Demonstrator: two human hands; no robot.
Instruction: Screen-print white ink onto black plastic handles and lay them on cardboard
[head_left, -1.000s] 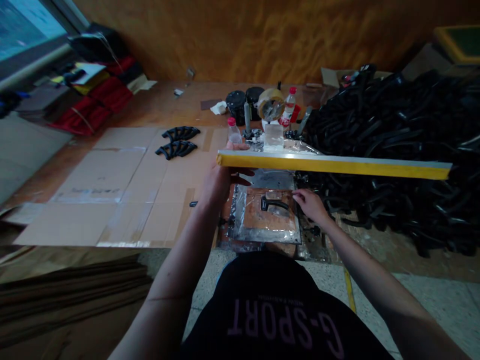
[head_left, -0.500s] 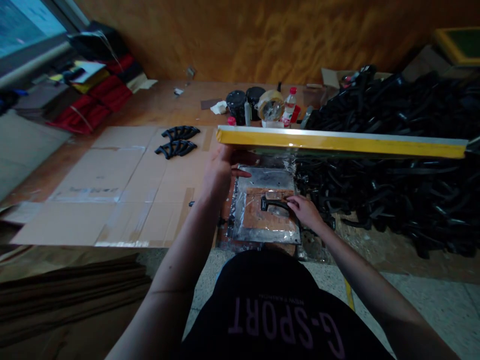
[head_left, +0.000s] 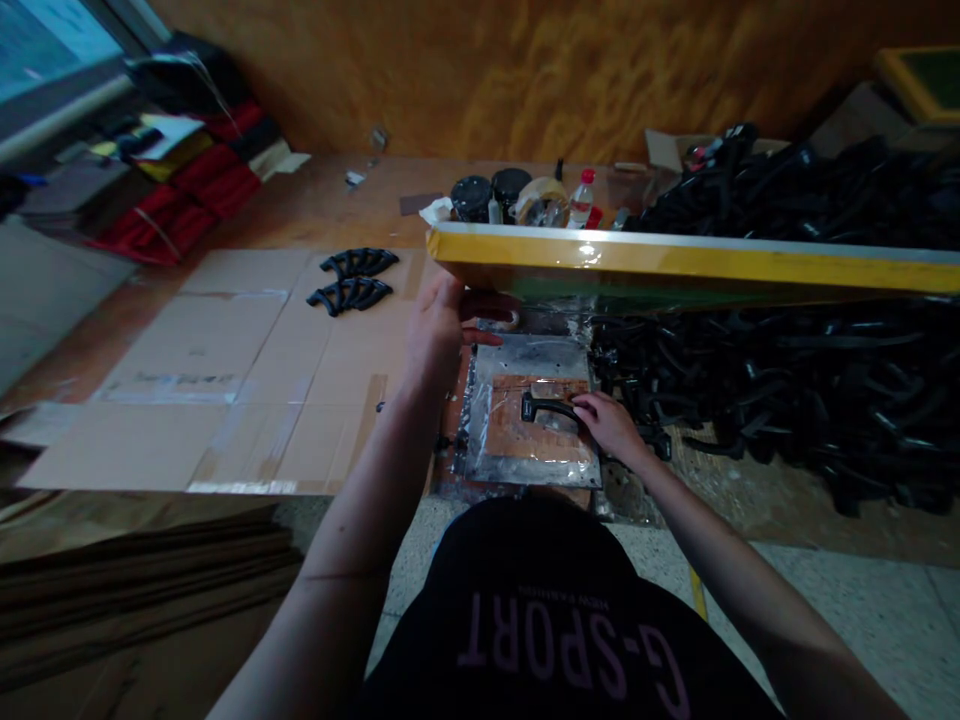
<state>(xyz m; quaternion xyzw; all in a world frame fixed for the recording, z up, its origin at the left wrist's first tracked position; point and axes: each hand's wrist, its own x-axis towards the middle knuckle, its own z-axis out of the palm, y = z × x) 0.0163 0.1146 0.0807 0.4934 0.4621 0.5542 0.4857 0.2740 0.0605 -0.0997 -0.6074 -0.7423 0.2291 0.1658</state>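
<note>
One black handle [head_left: 551, 408] is seen lying flat on the film-covered metal plate [head_left: 525, 455], right at the near edge of the desk [head_left: 337, 205], just in front of the person. Its long axis is laid left to right, with a slight arch away from the person. The right hand [head_left: 613, 425] is set at the handle's right end, so the piece stretches away leftward from the fingers [head_left: 589, 405]. These are curled down and touching that end, but a closed grip cannot be made out from here.

The left hand [head_left: 435, 325] is raised well above and to the left of the plate, and its fingers are clamped on the left corner of the yellow-edged frame [head_left: 675, 262]. The frame is held tilted up over the plate's far side, so the handle is left uncovered. Of the two hands, the right is clearly the nearer one to the handle.

A big heap of black handles [head_left: 787, 340] is piled just right of the plate. Cardboard sheets [head_left: 225, 370] are spread to the left, with two small fanned sets of handles [head_left: 352, 280] laid out on them.
</note>
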